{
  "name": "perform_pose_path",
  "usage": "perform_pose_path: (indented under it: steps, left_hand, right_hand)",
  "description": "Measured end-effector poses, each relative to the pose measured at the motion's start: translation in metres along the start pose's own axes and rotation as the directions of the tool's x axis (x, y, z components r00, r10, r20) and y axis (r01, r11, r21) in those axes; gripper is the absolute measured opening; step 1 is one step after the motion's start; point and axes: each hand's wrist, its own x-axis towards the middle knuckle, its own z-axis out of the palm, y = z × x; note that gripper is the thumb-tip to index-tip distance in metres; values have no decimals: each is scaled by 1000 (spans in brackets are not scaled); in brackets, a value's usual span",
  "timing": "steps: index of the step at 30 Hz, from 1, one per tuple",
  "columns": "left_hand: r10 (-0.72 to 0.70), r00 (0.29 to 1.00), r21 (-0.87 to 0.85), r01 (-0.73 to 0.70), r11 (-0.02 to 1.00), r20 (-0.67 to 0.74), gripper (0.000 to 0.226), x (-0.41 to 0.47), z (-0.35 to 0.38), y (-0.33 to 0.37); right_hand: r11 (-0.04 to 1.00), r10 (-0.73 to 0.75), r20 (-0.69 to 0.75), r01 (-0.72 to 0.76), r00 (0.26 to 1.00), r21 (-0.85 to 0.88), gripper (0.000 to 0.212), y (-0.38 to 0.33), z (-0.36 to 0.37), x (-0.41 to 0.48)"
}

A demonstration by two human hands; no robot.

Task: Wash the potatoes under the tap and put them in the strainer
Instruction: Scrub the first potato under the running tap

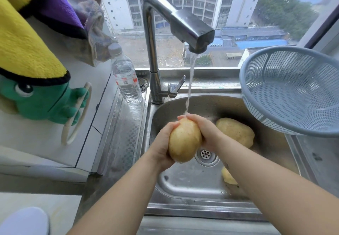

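Fingers of left hand and right hand curl round held potato, clasped between them over sink. Strainer at 2 o'clock, running tap at 12, second potato at 3, third potato at 5.

The tap spout overhangs the sink at 12 o'clock. The strainer juts over its rim at 2 o'clock, above a loose potato. Its floor at 7 o'clock lies open.
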Motion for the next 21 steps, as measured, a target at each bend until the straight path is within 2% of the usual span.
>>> perform_pose_path:
  steps: [4, 6, 8, 10, 12, 14, 15, 16, 18, 20, 21]
  left_hand:
    - [-219, 972, -255, 232, 939, 81, 43, 4, -7, 5]
    - [-271, 961, -251, 275, 928, 50, 40, 10, -9, 9]
    - [-255, 967, -223, 249, 942, 1, 34, 15, -6, 13]
    - [-161, 981, -174, 141, 974, -104, 32, 16, 3, 12]
    - [95, 968, 87, -76, 993, -232, 35, 20, 11, 2]
    - [342, 906, 311, -260, 914, -250, 43, 26, 14, -11]
    - [402, 875, 345, -302, 889, -270, 39, 28, 14, -13]
    - [417, 855, 326, -316, 891, -310, 30, 29, 13, -12]
    - [335, 853, 204, -273, 940, -401, 19, 31, 10, -5]
    - [200, 873, 82, -182, 980, -444, 25, 33, 7, 2]
    - [134, 883, 27, -137, 990, -449, 27, 34, 6, 5]
  right_hand:
    - [967, -184, -4, 180, 983, -181, 47, 9, 3, -15]
    - [953, -217, -39, 203, 975, -224, 36, 9, 3, -17]
    - [952, -214, -140, 175, 967, -249, 28, 6, 6, -15]
    - [957, -167, -300, 82, 939, -277, 36, 7, 5, -3]
    - [972, -58, -450, -52, 891, -229, 44, 8, 3, 9]
    - [988, 61, -510, -125, 858, -93, 47, 9, 2, 13]
    - [990, 74, -523, -125, 849, -63, 47, 9, 5, 12]
    - [990, 41, -528, -104, 848, -90, 46, 9, 8, 10]
    - [971, -136, -500, 15, 855, -239, 42, 12, 15, 3]
    - [902, -314, -393, 143, 864, -407, 44, 15, 23, -13]
    - [846, -386, -333, 187, 860, -499, 53, 16, 23, -19]
